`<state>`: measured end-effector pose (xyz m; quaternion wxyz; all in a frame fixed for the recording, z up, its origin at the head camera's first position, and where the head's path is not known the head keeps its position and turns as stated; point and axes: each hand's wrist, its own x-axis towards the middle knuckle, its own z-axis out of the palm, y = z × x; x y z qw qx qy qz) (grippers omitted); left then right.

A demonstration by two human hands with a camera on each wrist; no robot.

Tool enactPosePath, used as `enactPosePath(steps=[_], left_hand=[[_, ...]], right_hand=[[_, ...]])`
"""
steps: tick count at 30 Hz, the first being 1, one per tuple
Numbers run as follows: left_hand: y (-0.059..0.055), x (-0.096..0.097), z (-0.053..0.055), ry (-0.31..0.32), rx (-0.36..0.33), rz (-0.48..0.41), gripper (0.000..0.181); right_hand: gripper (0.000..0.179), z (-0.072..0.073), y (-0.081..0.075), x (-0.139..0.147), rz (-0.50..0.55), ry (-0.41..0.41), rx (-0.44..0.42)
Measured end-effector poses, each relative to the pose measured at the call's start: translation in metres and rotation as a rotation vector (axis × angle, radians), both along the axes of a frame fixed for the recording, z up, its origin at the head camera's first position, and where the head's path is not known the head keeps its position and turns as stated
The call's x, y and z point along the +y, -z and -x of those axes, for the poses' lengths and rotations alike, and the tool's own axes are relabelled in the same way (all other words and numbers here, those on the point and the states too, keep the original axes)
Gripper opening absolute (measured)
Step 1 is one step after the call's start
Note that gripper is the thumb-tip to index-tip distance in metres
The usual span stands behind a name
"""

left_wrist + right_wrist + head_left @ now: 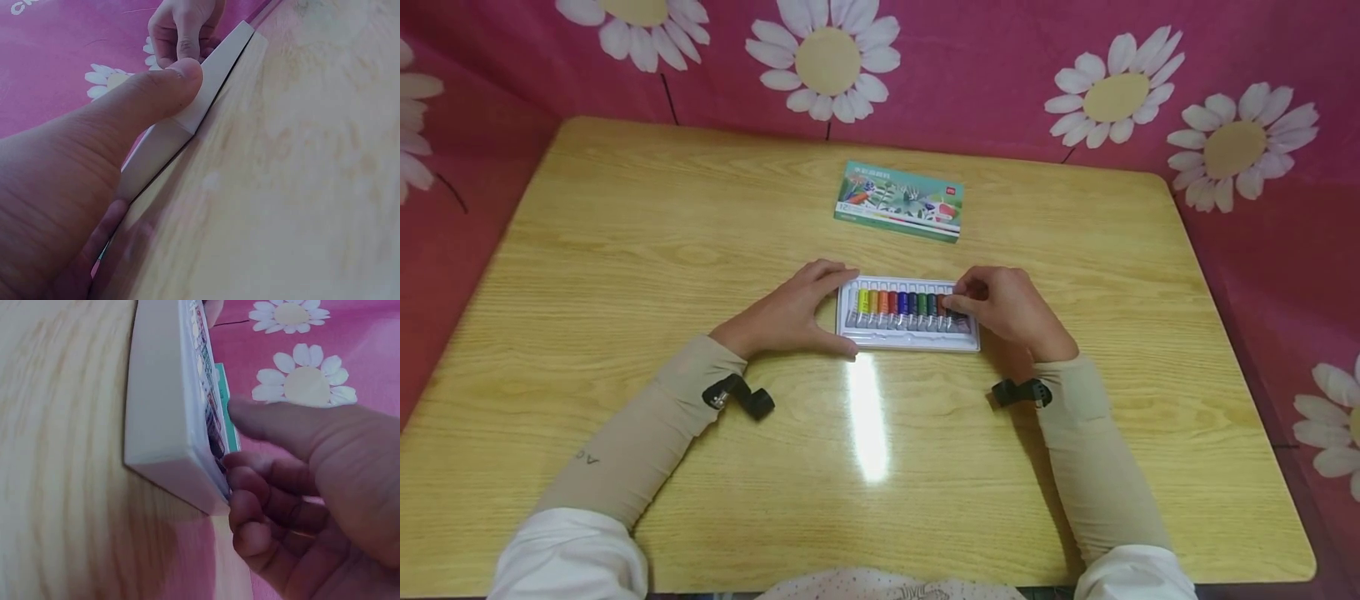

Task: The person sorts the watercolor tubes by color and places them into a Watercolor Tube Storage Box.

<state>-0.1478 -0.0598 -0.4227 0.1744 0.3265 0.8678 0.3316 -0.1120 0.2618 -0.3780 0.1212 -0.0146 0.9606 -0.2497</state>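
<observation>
A white tray (917, 340) of paint tubes in a row, yellow through dark colours, lies on the table. My left hand (796, 310) grips its left end, thumb along the near side and fingers at the far corner. The left wrist view shows the left thumb (169, 87) against the tray's pale side (164, 150). My right hand (1003, 304) is over the right end, thumb and index fingertips right at the darker tubes (942, 303). In the right wrist view, a gap shows between the right thumb and the bent fingers (250, 512), which hide part of the tubes.
Behind the tray lies a green printed paint box (898, 200). The wooden table (662, 225) extends to either side and in front, with a bright light reflection near the tray. Pink cloth (970, 75) with white daisies hangs along the table's back and sides.
</observation>
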Motion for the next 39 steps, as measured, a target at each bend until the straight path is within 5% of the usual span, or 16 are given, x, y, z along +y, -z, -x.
enactPosePath(steps=[6,20,29,33,39], left_hand=[[0.0,0.0,0.001,0.003,0.003,-0.009,0.118],[0.0,0.002,0.001,0.003,-0.001,-0.013,0.118],[-0.006,0.005,0.007,0.034,-0.043,-0.038,0.113],[-0.008,0.007,0.019,0.026,-0.046,-0.053,0.109],[-0.013,0.006,0.043,-0.032,0.049,-0.069,0.098]], right_hand=[[0.059,0.001,0.002,0.004,0.018,-0.085,0.085],[0.127,-0.006,0.001,-0.009,-0.08,-0.308,-0.056],[0.118,-0.012,0.002,-0.008,-0.141,-0.318,-0.037],[0.119,-0.014,0.004,-0.001,-0.153,-0.303,-0.014],[0.117,-0.019,0.009,0.015,-0.148,-0.265,0.02]])
